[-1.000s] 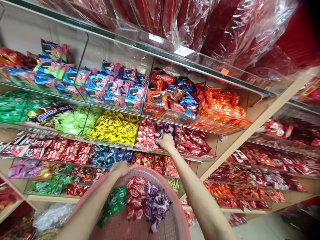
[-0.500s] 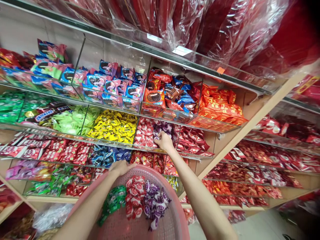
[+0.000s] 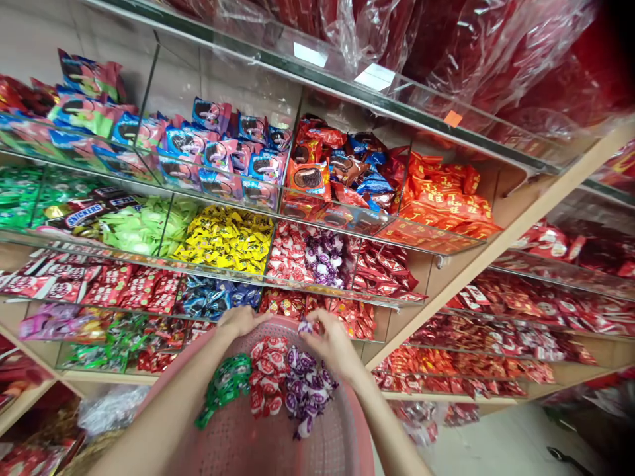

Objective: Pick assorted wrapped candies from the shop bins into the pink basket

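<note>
My left hand [image 3: 243, 320] grips the far rim of a pink plastic basket [image 3: 364, 423], fingers closed over its edge. Above the basket's far right side, my right hand [image 3: 330, 340] pinches a purple-and-white wrapped candy [image 3: 304, 326] between thumb and fingers. Inside the basket lie green wrapped candies [image 3: 227, 383], red-and-white wrapped candies [image 3: 268, 377] and purple-and-white wrapped candies [image 3: 308, 390], in three side-by-side groups. Beyond my hands, a shelf bin holds more purple candies [image 3: 325, 259] beside red-and-white ones [image 3: 289, 254].
Glass-fronted shelves carry yellow candies [image 3: 225, 241], blue cookie packs [image 3: 218, 155], orange packets [image 3: 441, 192] and Snickers bars [image 3: 86, 213]. A slanting wooden panel [image 3: 476, 271] divides them from more red packets at right. Plastic-wrapped red goods [image 3: 387, 33] hang over the top shelf.
My right hand has come down from the purple candy bin to above the basket, carrying a purple candy. My left hand stays on the rim. The view has shifted slightly.
</note>
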